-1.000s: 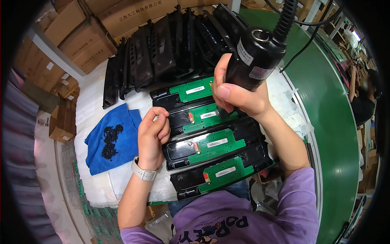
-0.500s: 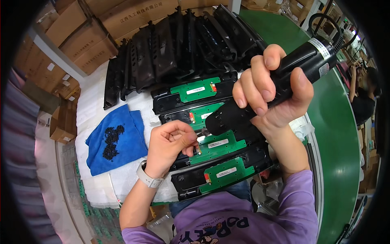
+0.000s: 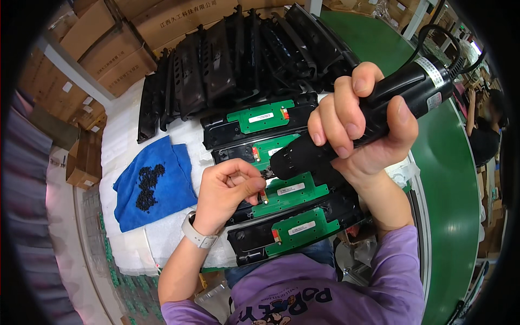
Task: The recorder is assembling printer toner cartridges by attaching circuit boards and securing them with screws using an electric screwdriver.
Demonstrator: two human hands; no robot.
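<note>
My right hand (image 3: 360, 116) is wrapped round a black electric screwdriver (image 3: 414, 92), its tip pointing left and its cord running off at the upper right. Right at that tip, my left hand (image 3: 230, 189) pinches thumb and forefinger together; whatever lies between them is too small to make out. Below the hands several long black plastic housings lie in a row, each carrying a green circuit board (image 3: 298, 189) with a white label and a red connector. The nearest housing (image 3: 252, 245) lies close to my body. On the left, small black screws (image 3: 147, 189) are heaped on a blue cloth (image 3: 127, 203).
A stack of black plastic housings (image 3: 189, 76) stands at the back of the white-covered table (image 3: 116, 132). Cardboard boxes (image 3: 184, 19) rise behind it. To the right is a green surface (image 3: 452, 200), with another person (image 3: 487, 130) farther off.
The screwdriver has shifted slightly, its rear end moving a little right and down. My left hand keeps its pinch at the tip, almost unmoved.
</note>
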